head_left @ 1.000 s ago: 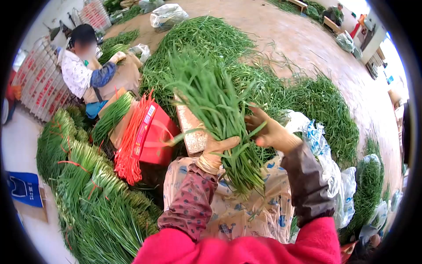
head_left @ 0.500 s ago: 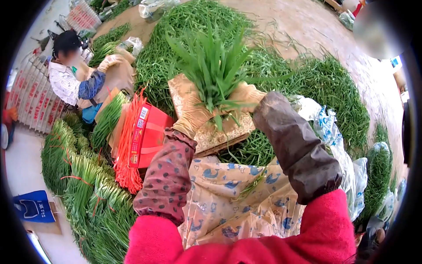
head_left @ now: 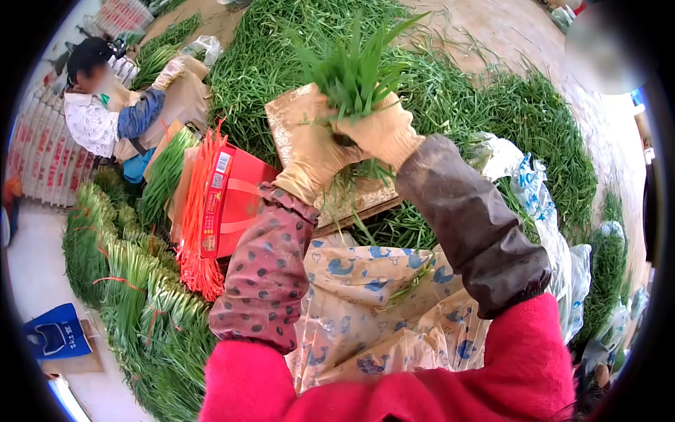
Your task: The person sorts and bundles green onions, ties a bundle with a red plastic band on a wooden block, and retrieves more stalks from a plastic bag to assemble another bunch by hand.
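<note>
A bunch of long green stalks stands upright between my hands, over a patterned board. My gloved left hand is wrapped round its lower part. My gloved right hand closes round the bunch from the right, just above the left hand. Some leaves hang below the hands, and the lower ends are mostly hidden. Left of my hands is a red box, with red ties draped over its side. A patterned apron sheet covers my lap.
Tied green bundles are stacked at the left. A big loose heap of greens lies ahead and to the right. Plastic bags lie at the right. A person sits at the upper left, beside stacked crates.
The bunch went from tilted over my lap to upright above the board. My right hand, earlier open beside it, has closed round it. The view has shifted slightly.
</note>
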Motion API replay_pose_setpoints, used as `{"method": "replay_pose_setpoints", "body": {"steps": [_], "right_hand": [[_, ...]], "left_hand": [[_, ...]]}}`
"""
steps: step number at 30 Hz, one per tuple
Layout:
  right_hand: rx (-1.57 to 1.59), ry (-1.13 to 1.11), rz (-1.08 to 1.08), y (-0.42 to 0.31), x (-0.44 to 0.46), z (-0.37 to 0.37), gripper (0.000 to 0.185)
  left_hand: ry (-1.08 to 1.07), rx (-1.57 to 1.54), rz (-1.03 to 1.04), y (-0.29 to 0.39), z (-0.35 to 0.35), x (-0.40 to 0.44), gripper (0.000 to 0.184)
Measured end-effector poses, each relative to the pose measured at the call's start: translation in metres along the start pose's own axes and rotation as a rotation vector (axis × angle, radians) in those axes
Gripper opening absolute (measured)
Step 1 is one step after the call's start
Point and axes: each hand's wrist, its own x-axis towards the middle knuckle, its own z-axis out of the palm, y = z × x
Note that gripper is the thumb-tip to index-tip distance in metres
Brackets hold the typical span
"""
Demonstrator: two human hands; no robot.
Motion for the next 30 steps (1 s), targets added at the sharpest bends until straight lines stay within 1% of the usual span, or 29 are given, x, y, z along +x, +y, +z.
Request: {"method": "replay_pose_setpoints", "body": {"steps": [1,2,3,4,5,6,7,9,10,11,13,14,15,16,17,19,20,21,22,23,24,25,26,27,29,30], "right_hand": [[-0.001,0.189,-0.048,-0.001,0.002,-0.001,0.038],[-0.127,0.114,-0.023,-0.003,0.012,-0.007,0.033],[0.034,0.181,-0.001,-0.013,0.007,-0.014,0.034],[0.068,0.144,0.002,-0.02,0.008,-0.022,0.035],[0.099,0.101,0.002,-0.022,0.012,-0.028,0.036],[0.192,0.122,-0.094,-0.016,0.015,-0.028,0.039],[0.196,0.117,-0.084,-0.011,0.011,-0.021,0.039],[-0.159,0.045,0.17,-0.011,0.002,-0.011,0.044],[-0.249,-0.035,-0.05,0.03,0.013,0.003,0.069],[-0.292,-0.053,0.098,0.029,0.012,0.008,0.062],[0.04,0.08,0.223,0.04,0.013,0.012,0.046],[0.073,0.092,0.272,-0.001,-0.003,-0.009,0.032],[0.165,0.15,-0.016,0.021,0.002,-0.005,0.028],[0.213,0.165,-0.012,0.019,-0.004,-0.011,0.026],[0.257,0.185,-0.009,0.012,-0.013,-0.016,0.023],[0.191,0.168,0.139,-0.02,-0.054,-0.027,0.026],[0.226,0.244,-0.267,0.003,-0.066,-0.015,0.028],[0.343,0.248,-0.364,0.007,-0.085,-0.008,0.028],[0.472,0.166,-0.295,0.006,-0.107,-0.004,0.028],[0.599,0.093,-0.216,0.006,-0.129,-0.001,0.028],[0.452,0.075,-0.331,0.014,-0.144,0.004,0.03],[0.304,0.073,-0.45,0.023,-0.16,0.009,0.032],[0.17,0.084,-0.569,0.031,-0.175,0.014,0.035],[-0.008,0.119,-0.655,0.021,-0.199,0.015,0.034],[-0.143,0.139,-0.631,0.021,-0.235,0.034,0.032],[-0.155,0.138,-0.651,0.018,-0.246,0.039,0.031]], "left_hand": [[0.132,0.085,0.01,0.007,-0.003,-0.005,0.069],[0.26,0.17,0.022,0.023,-0.006,-0.01,0.078],[0.348,0.243,0.028,0.034,-0.011,-0.018,0.083],[0.437,0.316,0.026,0.045,-0.016,-0.027,0.087],[0.509,0.479,0.017,0.05,-0.02,-0.041,0.096],[0.583,0.64,-0.005,0.059,-0.024,-0.053,0.105],[0.635,0.384,-0.141,0.071,-0.02,-0.068,0.094],[0.542,-0.291,-0.082,0.07,0.0,-0.089,0.084],[0.394,-0.501,-0.179,0.08,0.012,-0.1,0.082],[0.244,-0.705,-0.274,0.089,0.021,-0.11,0.08],[-0.329,-0.965,-0.429,0.076,0.029,-0.125,0.079],[-0.314,-0.967,-0.428,0.072,0.041,-0.132,0.079],[-0.315,-1.119,-0.452,0.068,0.06,-0.135,0.081],[-0.321,-1.272,-0.471,0.063,0.075,-0.138,0.085],[-0.329,-1.273,-0.462,0.056,0.086,-0.14,0.085],[-0.194,-1.554,-0.631,0.042,0.107,-0.143,0.094],[-0.19,-1.583,-0.389,0.042,0.12,-0.15,0.086],[-0.211,-1.584,-0.395,0.032,0.123,-0.155,0.086],[-0.321,-2.502,-0.689,0.014,0.126,-0.16,0.082],[-0.25,-2.284,-0.598,0.016,0.128,-0.161,0.08],[-0.179,-2.085,-0.585,0.019,0.127,-0.162,0.078],[-0.149,-1.968,-0.603,0.022,0.126,-0.163,0.076],[-0.147,-1.913,-0.631,0.027,0.123,-0.165,0.074],[-0.141,-1.862,-0.654,0.033,0.123,-0.169,0.072],[-0.15,-1.813,-0.705,0.045,0.122,-0.177,0.068],[-0.154,-1.797,-0.724,0.051,0.123,-0.181,0.066]]}}
